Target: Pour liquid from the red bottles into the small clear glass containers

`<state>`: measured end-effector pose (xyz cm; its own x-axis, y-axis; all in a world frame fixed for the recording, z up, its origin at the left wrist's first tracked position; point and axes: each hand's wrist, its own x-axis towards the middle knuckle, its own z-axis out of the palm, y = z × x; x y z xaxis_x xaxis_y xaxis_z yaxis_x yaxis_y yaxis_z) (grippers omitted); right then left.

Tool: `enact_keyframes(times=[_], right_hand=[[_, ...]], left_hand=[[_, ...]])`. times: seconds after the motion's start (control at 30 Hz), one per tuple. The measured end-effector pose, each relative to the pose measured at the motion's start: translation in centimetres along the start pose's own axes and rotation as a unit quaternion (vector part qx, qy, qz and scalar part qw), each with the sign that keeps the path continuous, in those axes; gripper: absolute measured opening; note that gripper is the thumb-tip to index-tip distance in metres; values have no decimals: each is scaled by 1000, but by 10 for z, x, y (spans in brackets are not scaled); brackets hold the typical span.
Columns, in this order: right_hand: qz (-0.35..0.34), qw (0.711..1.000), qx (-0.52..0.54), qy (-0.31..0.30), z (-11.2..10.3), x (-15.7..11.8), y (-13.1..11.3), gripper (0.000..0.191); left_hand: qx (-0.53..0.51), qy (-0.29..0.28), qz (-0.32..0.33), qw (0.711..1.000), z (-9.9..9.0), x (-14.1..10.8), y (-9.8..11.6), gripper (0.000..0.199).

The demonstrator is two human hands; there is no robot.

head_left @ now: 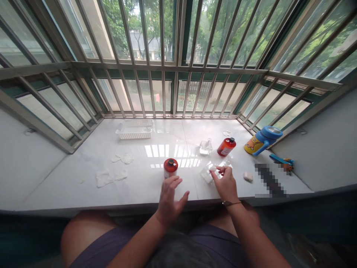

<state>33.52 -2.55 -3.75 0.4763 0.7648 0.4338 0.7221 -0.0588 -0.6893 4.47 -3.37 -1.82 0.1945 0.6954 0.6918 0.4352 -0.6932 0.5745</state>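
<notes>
While the left hand [169,200] hovers open above the table [142,188], its fingers spread and holding nothing, the right hand [227,183] has a nearly closed grip, pinching a small white piece [213,168] between thumb and fingertips. Directly beneath lies a clear plastic packet [208,175], near the table's front edge and right of centre. Both look light: the piece soft, the packet thin, slippery and easily crumpled, so a fingertip pinch at its edge should suit it best. A red-capped jar [170,167] stands just beyond the left hand. Farther back stand a glass bottle [205,147], an orange bottle [226,146] and a white basket [134,130]; paper wipes [103,178] lie toward the left.
</notes>
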Motion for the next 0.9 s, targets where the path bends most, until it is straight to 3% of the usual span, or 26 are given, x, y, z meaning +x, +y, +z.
enact_keyframes(times=[0.07, 0.13, 0.27, 0.33, 0.43, 0.57, 0.73, 0.8, 0.9], right_hand=[[10, 1000, -24, 14, -11, 18, 17, 55], [13, 998, -49, 23, -21, 35, 32, 54], [7, 996, -87, 25, -37, 58, 45, 58], [-25, 992, -119, 43, -42, 63, 42, 62], [-126, 976, -164, 63, -44, 67, 25, 57], [-212, 968, -131, 17, -39, 74, -3, 45], [-188, 970, -123, -97, -25, 104, -28, 52], [-175, 966, -139, -134, -18, 123, -34, 55], [-121, 960, -175, -181, -5, 157, -38, 59]], left_hand=[[46, 84, -73, 993, -9, -1, -9, 60], [67, 105, -161, 979, -11, 1, -24, 73], [11, 10, -259, 966, -3, 12, -54, 79], [-18, -30, -265, 964, 6, 19, -63, 68], [-30, -51, -248, 967, 25, 29, -64, 59], [-56, -96, -226, 968, 65, 47, -50, 61], [-102, -170, -195, 960, 111, 65, -28, 66], [-116, -190, -188, 957, 118, 64, -22, 71], [-136, -219, -195, 946, 110, 50, -17, 74]])
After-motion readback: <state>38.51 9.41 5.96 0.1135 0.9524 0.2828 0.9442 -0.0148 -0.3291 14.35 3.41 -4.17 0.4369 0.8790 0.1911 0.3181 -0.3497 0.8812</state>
